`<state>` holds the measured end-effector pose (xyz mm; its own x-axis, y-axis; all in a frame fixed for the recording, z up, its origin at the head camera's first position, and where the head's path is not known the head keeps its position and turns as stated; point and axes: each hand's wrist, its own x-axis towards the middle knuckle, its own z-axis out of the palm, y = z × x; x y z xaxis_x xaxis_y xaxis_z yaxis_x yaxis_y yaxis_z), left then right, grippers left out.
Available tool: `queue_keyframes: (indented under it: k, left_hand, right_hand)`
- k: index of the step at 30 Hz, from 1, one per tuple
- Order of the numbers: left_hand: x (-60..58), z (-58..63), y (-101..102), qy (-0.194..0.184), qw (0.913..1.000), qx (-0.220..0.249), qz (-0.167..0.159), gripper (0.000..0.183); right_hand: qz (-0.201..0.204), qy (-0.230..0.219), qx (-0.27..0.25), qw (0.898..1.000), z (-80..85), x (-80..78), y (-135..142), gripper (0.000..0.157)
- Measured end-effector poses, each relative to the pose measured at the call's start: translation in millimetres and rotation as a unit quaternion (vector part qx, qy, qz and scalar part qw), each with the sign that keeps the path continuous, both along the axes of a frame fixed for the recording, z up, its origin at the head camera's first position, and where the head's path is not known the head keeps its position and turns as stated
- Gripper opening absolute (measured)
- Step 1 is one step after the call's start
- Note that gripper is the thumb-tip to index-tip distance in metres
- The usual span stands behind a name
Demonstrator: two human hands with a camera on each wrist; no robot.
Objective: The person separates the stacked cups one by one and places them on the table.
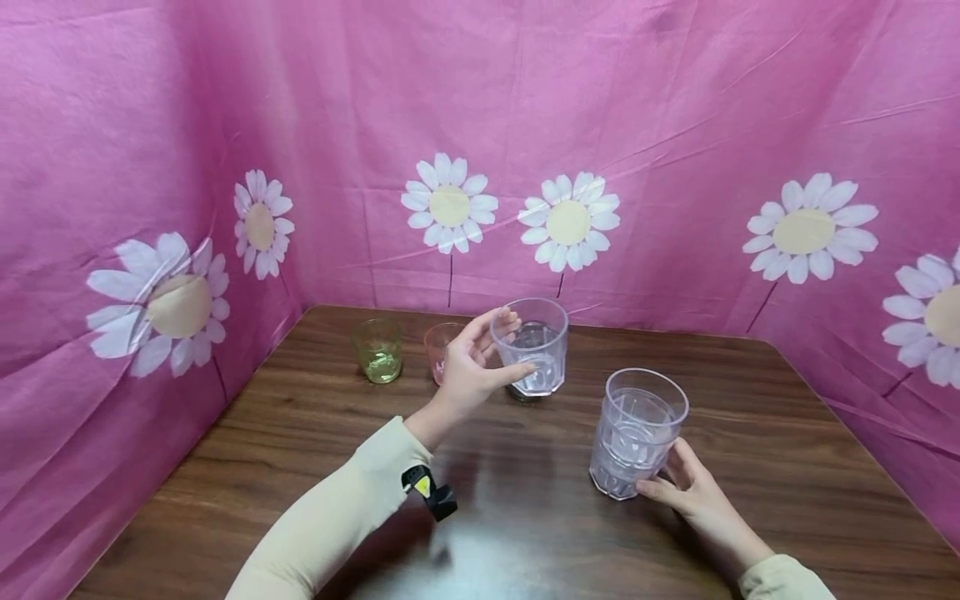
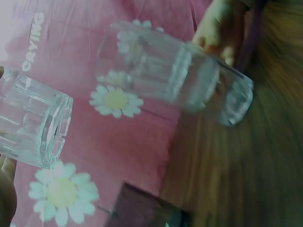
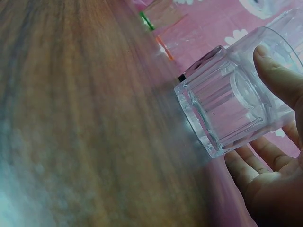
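My left hand (image 1: 468, 367) grips a clear plastic tumbler (image 1: 551, 375) by its side, thumb in front and fingers behind, and holds it above the table. A dark-tinted glass (image 2: 147, 208) stands on the table behind and below it, mostly hidden in the head view. On the right, my right hand (image 1: 701, 500) holds clear nested tumblers (image 1: 637, 433) low down, thumb on the near side. They stand upright, their faceted base (image 3: 199, 123) close to the tabletop. An inner ring partway down shows one tumbler inside another.
A green glass (image 1: 380, 354) stands at the back left of the wooden table (image 1: 360, 517). Beside it is a pink glass (image 1: 437, 346), partly behind my left hand. Pink cloth (image 1: 645, 100) with daisies walls in the back and sides.
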<state>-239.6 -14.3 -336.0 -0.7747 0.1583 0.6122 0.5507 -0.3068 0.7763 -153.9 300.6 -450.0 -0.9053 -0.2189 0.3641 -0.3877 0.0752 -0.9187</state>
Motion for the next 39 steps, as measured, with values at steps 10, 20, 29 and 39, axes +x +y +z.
queue_keyframes:
  k: [10,20,29,39]
  left_hand:
    - [3.5,-35.6,-52,-0.041,0.9978,-0.051,-0.007,0.078]
    - [16.4,-66.3,-110,-0.077,0.9903,-0.094,0.067,0.079]
    - [18.5,-84.1,-156,-0.073,0.9863,-0.087,0.120,0.077]
    - [19.9,-97.0,-190,-0.135,0.9809,-0.026,0.137,0.073]
  right_hand:
    - [0.010,-0.001,-0.006,1.000,-1.2,-0.5,1,0.074]
    - [0.013,-0.001,0.005,1.000,0.2,0.1,0,0.071]
    - [0.009,-0.002,0.004,1.000,0.7,-0.4,1,0.073]
    - [-0.003,-0.009,0.013,1.000,0.0,1.7,1,0.072]
